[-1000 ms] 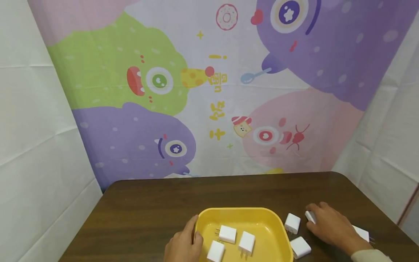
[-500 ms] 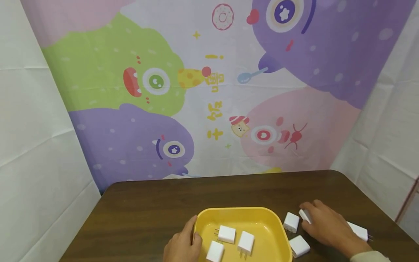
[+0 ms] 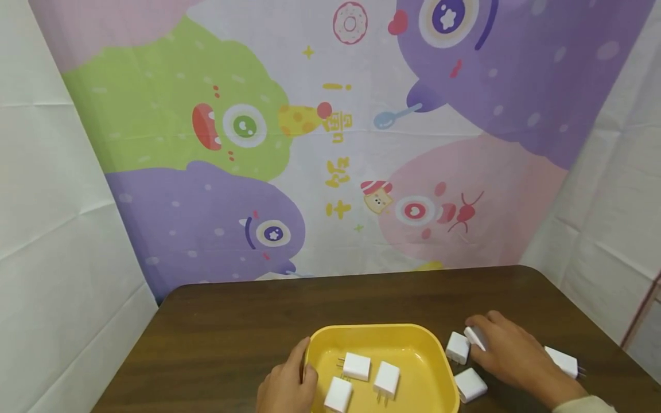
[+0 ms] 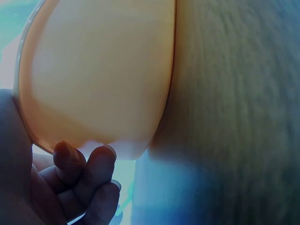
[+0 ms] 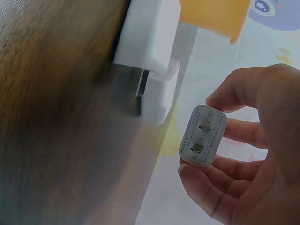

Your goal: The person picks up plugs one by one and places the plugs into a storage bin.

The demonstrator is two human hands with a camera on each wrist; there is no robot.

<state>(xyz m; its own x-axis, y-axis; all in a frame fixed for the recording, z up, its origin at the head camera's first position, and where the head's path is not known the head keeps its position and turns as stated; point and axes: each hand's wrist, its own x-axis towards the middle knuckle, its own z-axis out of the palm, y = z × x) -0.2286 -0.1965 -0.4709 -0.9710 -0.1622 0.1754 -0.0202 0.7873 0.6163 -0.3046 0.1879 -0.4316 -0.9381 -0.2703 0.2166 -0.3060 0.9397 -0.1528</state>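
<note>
We see right hand (image 3: 508, 353) pinching white charger (image 5: 203, 135) between thumb and fingertips, just above dark table (image 3: 232, 321), right of yellow tray (image 3: 372, 338). Left hand (image 3: 286, 384) grips tray's left rim, fingers curled under its edge. Three chargers (image 3: 357, 366) lie inside tray. Two more (image 3: 457, 347) sit between tray and right hand, close by; another (image 3: 562, 361) lies right of hand.

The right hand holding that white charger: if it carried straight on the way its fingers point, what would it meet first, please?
Probably the loose charger just left of the right hand, then the yellow tray; depth is unclear.
</note>
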